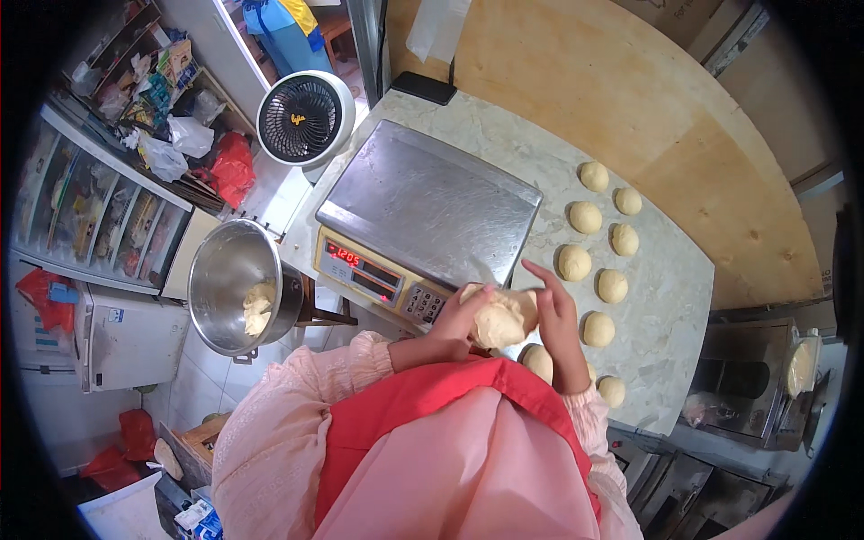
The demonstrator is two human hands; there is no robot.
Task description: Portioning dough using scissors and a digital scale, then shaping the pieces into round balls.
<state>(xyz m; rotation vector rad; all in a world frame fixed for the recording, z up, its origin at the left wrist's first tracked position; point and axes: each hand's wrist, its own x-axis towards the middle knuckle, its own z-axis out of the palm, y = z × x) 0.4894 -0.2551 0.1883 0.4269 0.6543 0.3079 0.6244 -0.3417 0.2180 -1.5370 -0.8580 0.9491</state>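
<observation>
Close in front of my body, above the near edge of the worktop, my left hand (457, 322) holds a soft, pale lump of dough (498, 324) with its fingers bent around the left side. Against the lump's right side stands my right hand (562, 326), fingers stretched out and apart; its inner side is partly hidden. Just beyond both hands is a digital scale (360, 274) with a bare steel pan (427, 202) and a lit red display. Smooth dough balls (574, 263) sit in rough rows to the right, some partly covered by my right hand and arm.
Lower than the worktop (661, 360), at left, a steel bowl (200, 301) holds more dough (258, 309). A round fan (306, 119) and a dark phone (425, 87) are at the far left end. A wooden board (630, 117) borders the back. A glass-door fridge (99, 211) stands far left.
</observation>
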